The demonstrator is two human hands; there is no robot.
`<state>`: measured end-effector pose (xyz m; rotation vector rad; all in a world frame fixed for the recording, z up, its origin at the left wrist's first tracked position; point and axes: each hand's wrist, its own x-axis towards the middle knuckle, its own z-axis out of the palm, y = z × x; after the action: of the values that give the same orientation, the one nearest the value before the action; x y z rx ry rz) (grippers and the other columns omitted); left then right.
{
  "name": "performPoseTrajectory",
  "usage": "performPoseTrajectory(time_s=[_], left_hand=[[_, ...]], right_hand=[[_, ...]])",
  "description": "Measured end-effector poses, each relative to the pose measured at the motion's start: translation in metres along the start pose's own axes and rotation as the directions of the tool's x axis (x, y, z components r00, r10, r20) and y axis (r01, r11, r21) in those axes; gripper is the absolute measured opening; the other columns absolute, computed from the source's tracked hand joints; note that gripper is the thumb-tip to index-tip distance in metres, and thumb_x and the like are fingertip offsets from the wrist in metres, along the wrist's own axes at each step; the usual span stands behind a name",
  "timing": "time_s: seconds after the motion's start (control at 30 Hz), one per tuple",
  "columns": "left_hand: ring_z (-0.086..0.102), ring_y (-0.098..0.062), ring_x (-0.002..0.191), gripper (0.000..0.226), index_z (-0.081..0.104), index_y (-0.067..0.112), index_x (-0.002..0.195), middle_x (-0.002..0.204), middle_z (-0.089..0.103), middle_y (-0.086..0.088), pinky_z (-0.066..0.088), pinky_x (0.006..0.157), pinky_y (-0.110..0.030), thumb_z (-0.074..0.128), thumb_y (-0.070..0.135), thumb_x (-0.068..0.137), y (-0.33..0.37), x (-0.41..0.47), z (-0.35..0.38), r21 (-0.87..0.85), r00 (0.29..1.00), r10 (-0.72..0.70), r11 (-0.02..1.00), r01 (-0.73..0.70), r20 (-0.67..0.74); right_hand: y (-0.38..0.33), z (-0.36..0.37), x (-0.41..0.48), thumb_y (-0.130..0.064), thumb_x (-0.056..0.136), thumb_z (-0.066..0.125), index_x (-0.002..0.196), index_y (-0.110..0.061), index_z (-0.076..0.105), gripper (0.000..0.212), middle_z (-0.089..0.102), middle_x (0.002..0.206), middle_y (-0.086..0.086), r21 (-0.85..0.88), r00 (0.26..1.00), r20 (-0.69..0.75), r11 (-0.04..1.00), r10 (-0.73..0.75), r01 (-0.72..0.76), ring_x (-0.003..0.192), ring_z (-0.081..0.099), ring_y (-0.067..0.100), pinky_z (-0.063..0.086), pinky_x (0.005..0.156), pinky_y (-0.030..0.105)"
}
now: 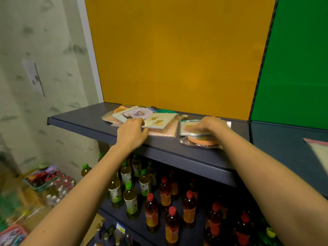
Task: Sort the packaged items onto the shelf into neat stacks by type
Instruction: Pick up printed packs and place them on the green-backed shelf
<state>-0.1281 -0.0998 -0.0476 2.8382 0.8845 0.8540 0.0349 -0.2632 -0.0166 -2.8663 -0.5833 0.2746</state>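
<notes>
Reaching up from the bottom of the frame, two bare arms went to a dark blue shelf (85,125) in the middle of the picture. The left hand (130,133) lay at the front edge of a messy pile of flat packets (142,118), just left of the middle. Its fingers were bent down onto a pale packet with yellow shapes (158,121). It touched the packet, but it was not clear if the hand had really grabbed it. A packet with a purple picture (137,113) lay on top of the pile, behind the hand.

The right hand (211,125) was a little right of the middle. It lay flat and open, palm down, on a smaller stack (195,134). The top of that stack was a pale square packet, and a round orange thing in a clear bag (202,140) stuck out under it at the front. The two piles sat near each other but did not touch.

Behind the shelf stood a big yellow board (177,50), with a green board (298,59) at the upper right. Below the shelf, in the lower middle, stood bottles with green caps (130,197) and bottles with red caps (171,226). At the far right edge lay another flat packet (319,148), blurry.
</notes>
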Motion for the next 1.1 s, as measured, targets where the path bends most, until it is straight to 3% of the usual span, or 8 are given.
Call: performPoseTrajectory(time_s=[0.17,0.33,0.47,0.6,0.7,0.8,0.9,1.1], left_hand=[[0.056,-0.032,0.111,0.043,0.060,0.007,0.114,0.119,0.064,-0.012,0.046,0.085,-0.039,0.049,0.041,0.091,-0.002,0.055,0.020,-0.046,0.999,-0.015,0.999,0.017,0.035],[0.053,-0.031,0.119,0.090,0.056,0.006,0.125,0.130,0.058,-0.016,0.043,0.094,-0.038,0.039,0.079,0.076,0.005,0.089,0.032,0.014,0.940,-0.106,0.994,0.107,0.325],[0.034,-0.032,0.138,0.122,0.034,0.011,0.145,0.153,0.032,-0.012,0.029,0.113,-0.044,0.042,0.092,0.054,0.008,0.110,0.037,0.029,0.815,-0.149,0.987,0.160,0.561],[0.045,-0.025,0.121,0.099,0.042,0.015,0.137,0.140,0.046,-0.006,0.037,0.102,-0.037,0.060,0.078,0.062,0.009,0.126,0.036,-0.046,0.766,-0.112,0.982,0.182,0.632],[0.045,-0.022,0.103,0.087,0.041,0.012,0.134,0.119,0.049,-0.005,0.038,0.087,-0.034,0.066,0.065,0.069,0.006,0.133,0.035,-0.135,0.745,-0.077,0.966,0.220,0.663],[0.052,-0.023,0.102,0.087,0.047,0.006,0.125,0.119,0.056,-0.009,0.044,0.083,-0.033,0.078,0.057,0.061,-0.002,0.141,0.034,-0.224,0.806,-0.031,0.954,0.201,0.591],[0.055,-0.018,0.075,0.039,0.054,0.013,0.077,0.102,0.063,-0.009,0.042,0.057,-0.025,0.083,0.035,0.065,-0.008,0.149,0.023,-0.411,0.859,0.112,0.903,0.122,0.500],[0.058,-0.012,0.056,0.027,0.042,0.016,0.075,0.100,0.061,-0.014,0.048,0.044,-0.024,0.067,0.011,0.084,0.001,0.160,0.003,-0.723,0.877,0.274,0.682,0.112,0.394]], right_hand=[[-0.003,-0.011,0.034,-0.061,0.070,0.068,0.138,-0.010,0.043,0.088,0.046,0.144,0.009,0.102,0.998,0.056,0.994,-0.037,0.032,0.124,0.049,0.032,0.044,0.102,0.043],[0.006,-0.033,0.053,-0.017,0.089,0.062,0.106,-0.008,0.047,0.024,0.057,0.096,0.009,0.371,0.996,-0.041,0.925,-0.073,0.083,0.066,0.051,0.016,0.038,0.052,0.024],[0.012,-0.040,0.048,-0.010,0.090,0.059,0.122,-0.002,0.048,0.035,0.056,0.101,0.010,0.489,0.996,-0.084,0.871,-0.016,0.055,0.059,0.048,0.008,0.040,0.036,0.016],[0.010,-0.039,0.044,-0.009,0.089,0.060,0.125,0.005,0.048,0.040,0.060,0.122,0.019,0.576,0.987,-0.154,0.816,0.045,0.053,0.058,0.045,0.007,0.032,0.024,0.009],[0.005,-0.039,0.038,-0.006,0.089,0.060,0.127,0.007,0.046,0.042,0.059,0.113,0.020,0.711,0.976,-0.193,0.700,0.100,0.069,0.058,0.047,0.010,0.034,0.026,0.010],[0.000,-0.035,0.032,-0.005,0.088,0.061,0.126,0.007,0.047,0.042,0.060,0.113,0.017,0.801,0.962,-0.216,0.594,0.169,0.076,0.076,0.059,0.023,0.052,0.053,0.019],[0.002,-0.028,0.024,-0.006,0.085,0.065,0.122,0.006,0.053,0.041,0.062,0.122,0.021,0.841,0.941,-0.244,0.534,0.234,0.085,0.090,0.059,0.024,0.050,0.074,0.035],[0.025,-0.019,-0.010,-0.014,0.083,0.067,0.100,-0.005,0.060,0.020,0.064,0.089,0.010,0.877,0.882,-0.271,0.477,0.386,0.060,0.052,0.060,0.008,0.042,0.036,0.011]])
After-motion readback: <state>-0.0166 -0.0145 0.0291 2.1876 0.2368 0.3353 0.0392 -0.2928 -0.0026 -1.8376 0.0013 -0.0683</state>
